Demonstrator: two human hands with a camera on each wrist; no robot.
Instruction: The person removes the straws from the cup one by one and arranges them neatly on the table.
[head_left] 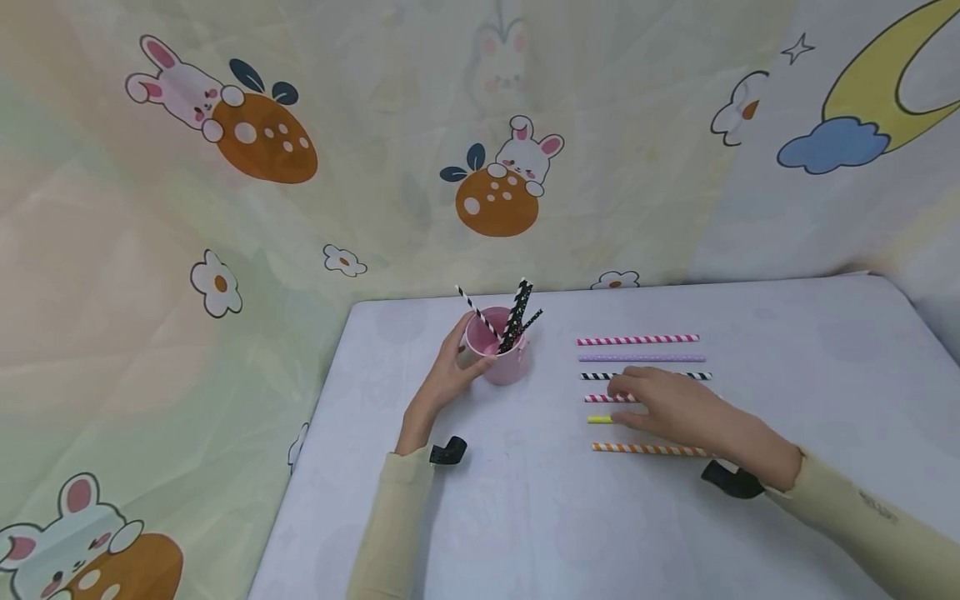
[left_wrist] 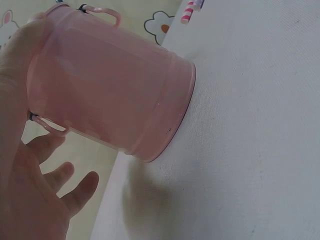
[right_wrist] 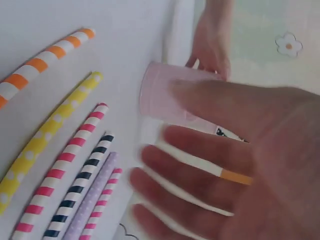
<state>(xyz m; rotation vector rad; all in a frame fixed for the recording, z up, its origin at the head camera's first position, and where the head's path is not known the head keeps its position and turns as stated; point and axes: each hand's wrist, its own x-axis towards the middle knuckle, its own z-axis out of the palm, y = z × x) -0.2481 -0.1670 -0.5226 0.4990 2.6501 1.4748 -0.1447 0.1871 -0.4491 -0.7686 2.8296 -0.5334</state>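
a row of six straws [head_left: 675,338] lay right of centre in the head view, side by side with small gaps: from the top, a pink-striped straw [head_left: 626,341], a purple dotted straw [head_left: 642,358], a black-striped straw [head_left: 697,376], a red-striped straw [head_left: 600,398], a yellow dotted straw [head_left: 598,419] and an orange-striped straw [head_left: 648,449]. the right hand [head_left: 678,408] hung over the lower middle of that row, fingers spread and loosely bent, with nothing in them; it hid much of the yellow one. the step in hand looked like singling out one straw while the cup was steadied. the next move seemed to call for a narrow pinch, thumb against finger, that left the neighbouring straws alone.

near the centre of the frame, left of the row, the pink cup [head_left: 506,371] stood roughly upright, mouth up. the left hand [head_left: 453,375] held it near the rim, thumb on the near side and fingers round the left. inside leaned a black-and-white striped straw [head_left: 476,310], tipped to the left, and a cluster of black dotted straws [head_left: 517,312]; how many made up that cluster could not be told.

beneath lay a white tabletop [head_left: 540,517], and behind it hung a printed cloth [head_left: 375,150] with rabbits and flowers.
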